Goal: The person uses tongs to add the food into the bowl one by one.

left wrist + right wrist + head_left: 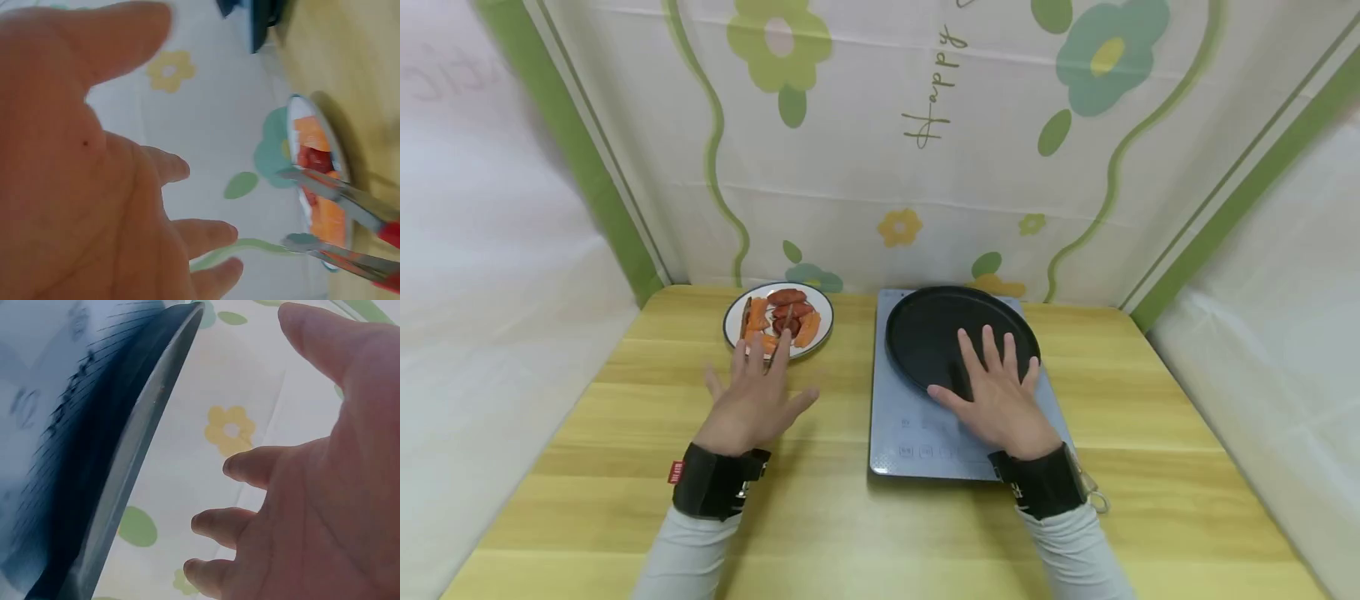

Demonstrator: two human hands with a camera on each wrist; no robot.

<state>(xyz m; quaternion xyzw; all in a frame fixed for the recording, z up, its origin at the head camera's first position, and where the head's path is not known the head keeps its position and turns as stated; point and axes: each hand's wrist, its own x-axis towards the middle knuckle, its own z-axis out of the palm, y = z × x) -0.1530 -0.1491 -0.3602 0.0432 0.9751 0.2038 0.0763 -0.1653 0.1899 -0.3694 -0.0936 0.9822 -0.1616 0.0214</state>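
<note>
My left hand (pixel 748 408) hovers over the table by the plate's near edge, fingers spread and holding nothing. Red sausage pieces (pixel 787 297) and orange pieces (pixel 807 330) lie on the white, dark-rimmed plate (pixel 826 315). Metal tongs (pixel 340 192) with red grips lean across this plate in the left wrist view; from the head, the left hand mostly hides them. Over the near side of a round black pan (pixel 936 329), my right hand (pixel 1003 408) is spread too, its grasp empty. The pan sits on a grey induction cooktop (pixel 891 437).
A metal hanging ring (pixel 1099 502) shows beside the right wrist, past the cooktop's near right corner. The wooden table (pixel 820 525) meets a flowered curtain (pixel 850 167) at the back. White cloth walls (pixel 1262 292) close both sides.
</note>
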